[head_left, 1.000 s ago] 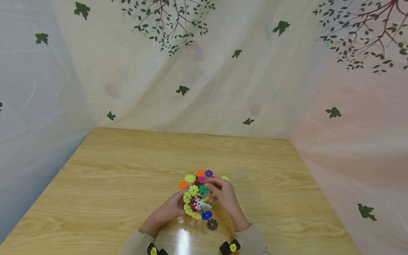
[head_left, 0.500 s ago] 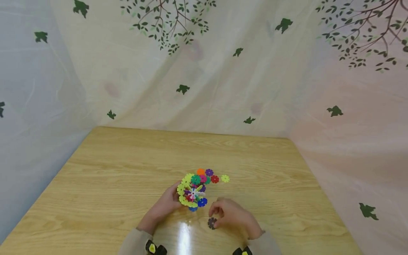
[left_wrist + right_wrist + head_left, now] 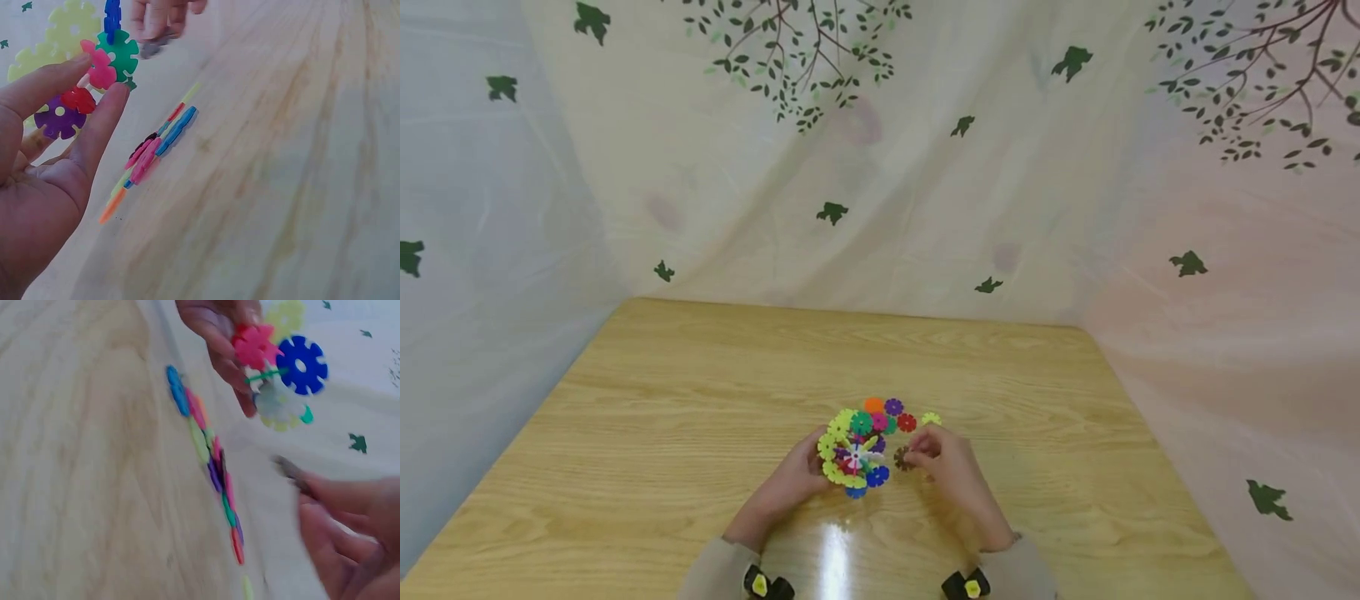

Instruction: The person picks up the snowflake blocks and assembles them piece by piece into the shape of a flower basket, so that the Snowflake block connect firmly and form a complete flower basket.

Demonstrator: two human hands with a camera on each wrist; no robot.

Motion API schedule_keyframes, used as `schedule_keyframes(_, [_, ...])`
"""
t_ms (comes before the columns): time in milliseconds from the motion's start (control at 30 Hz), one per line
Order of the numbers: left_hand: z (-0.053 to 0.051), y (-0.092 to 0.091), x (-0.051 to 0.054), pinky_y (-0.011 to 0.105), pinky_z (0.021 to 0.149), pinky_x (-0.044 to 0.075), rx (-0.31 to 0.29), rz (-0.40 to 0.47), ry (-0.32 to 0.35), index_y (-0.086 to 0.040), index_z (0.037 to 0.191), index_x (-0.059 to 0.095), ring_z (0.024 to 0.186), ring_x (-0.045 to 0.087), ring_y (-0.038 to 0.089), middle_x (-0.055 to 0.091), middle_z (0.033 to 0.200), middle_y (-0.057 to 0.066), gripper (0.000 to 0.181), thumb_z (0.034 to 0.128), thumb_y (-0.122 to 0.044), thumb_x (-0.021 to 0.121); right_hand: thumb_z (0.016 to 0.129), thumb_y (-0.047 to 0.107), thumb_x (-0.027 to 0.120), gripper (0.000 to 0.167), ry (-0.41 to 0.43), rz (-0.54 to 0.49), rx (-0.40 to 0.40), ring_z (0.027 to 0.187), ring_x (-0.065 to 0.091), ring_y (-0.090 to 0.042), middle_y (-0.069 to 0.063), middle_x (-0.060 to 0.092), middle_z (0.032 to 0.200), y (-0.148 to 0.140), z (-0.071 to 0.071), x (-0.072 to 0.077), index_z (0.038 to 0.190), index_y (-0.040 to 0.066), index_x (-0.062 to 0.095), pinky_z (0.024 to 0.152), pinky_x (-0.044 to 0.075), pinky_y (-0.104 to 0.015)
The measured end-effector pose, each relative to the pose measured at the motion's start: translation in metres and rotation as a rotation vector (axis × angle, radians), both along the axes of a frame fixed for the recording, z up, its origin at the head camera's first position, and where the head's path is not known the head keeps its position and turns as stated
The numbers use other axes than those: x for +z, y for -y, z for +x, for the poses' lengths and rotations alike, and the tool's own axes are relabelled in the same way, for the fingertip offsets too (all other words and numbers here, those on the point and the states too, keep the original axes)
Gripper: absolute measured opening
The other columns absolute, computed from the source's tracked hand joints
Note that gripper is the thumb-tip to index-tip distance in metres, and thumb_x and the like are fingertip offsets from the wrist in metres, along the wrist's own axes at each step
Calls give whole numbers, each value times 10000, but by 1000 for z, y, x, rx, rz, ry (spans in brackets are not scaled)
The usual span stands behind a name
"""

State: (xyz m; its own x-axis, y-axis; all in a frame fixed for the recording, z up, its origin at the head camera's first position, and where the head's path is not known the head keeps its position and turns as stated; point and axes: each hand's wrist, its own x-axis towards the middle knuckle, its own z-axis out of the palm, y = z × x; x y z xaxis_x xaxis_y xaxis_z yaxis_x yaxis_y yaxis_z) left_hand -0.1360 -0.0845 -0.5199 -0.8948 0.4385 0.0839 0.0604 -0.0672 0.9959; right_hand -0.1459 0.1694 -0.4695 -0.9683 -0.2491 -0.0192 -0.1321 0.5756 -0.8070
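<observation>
My left hand (image 3: 790, 477) grips a cluster of joined flower-shaped discs, with yellow discs (image 3: 832, 447) along its left side, a white one (image 3: 854, 456) in the middle and a blue one (image 3: 877, 476) at the lower right. In the left wrist view, fingers (image 3: 103, 119) lie against pink, red and purple discs. To the right of the cluster, my right hand (image 3: 957, 477) pinches a dark brown disc (image 3: 902, 457) between thumb and finger, apart from the cluster. The right wrist view shows that dark disc (image 3: 292, 472) edge-on at the fingertips.
Behind the cluster, loose discs lie on the wooden table (image 3: 737, 358): orange (image 3: 873, 405), purple (image 3: 893, 407), red (image 3: 907, 422) and, farther right, a yellow one (image 3: 932, 418). A pale cloth (image 3: 880, 250) with printed leaves and birds hangs beyond the table.
The right hand has left the cluster, picked the dark disc off the table near the front and carried it up beside the cluster. The left hand has shifted the cluster slightly left.
</observation>
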Motion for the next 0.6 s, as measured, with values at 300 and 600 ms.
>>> schedule_keyframes(300, [2, 0, 2, 208, 1062, 441, -55, 11, -16, 38, 1503, 213, 1416, 265, 467, 237, 1554, 273, 880, 766, 69, 692, 847, 82, 728, 142, -69, -255, -234, 717, 638, -125, -156, 714, 879, 27, 1, -1, 966, 11, 693, 485, 580, -277])
schedule_keyframes(600, [2, 0, -1, 212, 1053, 453, -89, 4, -69, 55, 1483, 253, 1393, 300, 483, 248, 1544, 285, 820, 770, 110, 656, 871, 94, 699, 109, -107, -161, -149, 749, 635, -157, -118, 715, 861, 31, 5, 2, 962, 38, 721, 482, 553, -196])
